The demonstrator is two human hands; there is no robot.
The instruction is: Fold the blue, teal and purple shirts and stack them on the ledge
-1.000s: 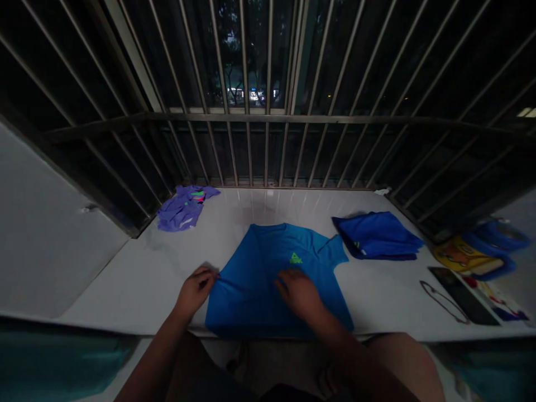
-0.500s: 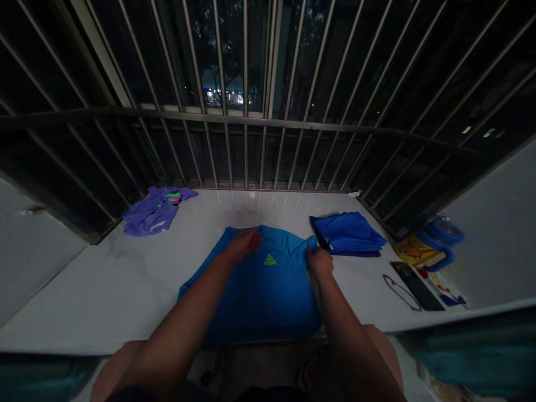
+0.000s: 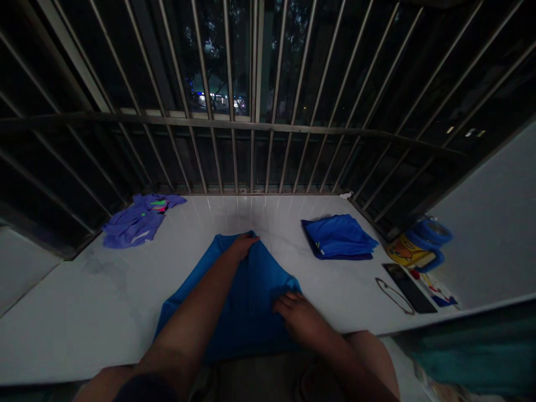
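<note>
A blue T-shirt (image 3: 259, 287) lies on the white ledge in front of me, its lower part reaching the near edge. Its right side is folded inward, and the chest logo is hidden. At the top, near the collar, my left hand (image 3: 245, 245) pinches the cloth along the fold. My right hand (image 3: 299, 318) rests on the shirt's right side with its fingers stretched over the fabric, close to a bunched bit of sleeve. My left forearm covers part of the shirt's left half.
A folded stack of darker blue clothes (image 3: 341, 237) lies to the right. Farther right are a blue-and-yellow mug (image 3: 412, 248), a dark flat rectangular object (image 3: 410, 287) and a thin cord loop (image 3: 393, 296). A crumpled purple garment (image 3: 140, 220) is at the back left. Metal bars (image 3: 251, 128) line the window behind.
The shirt's right side has been turned inward, covering the green logo. My right hand has moved down and inward from the right sleeve. My left hand has closed on the cloth near the collar.
</note>
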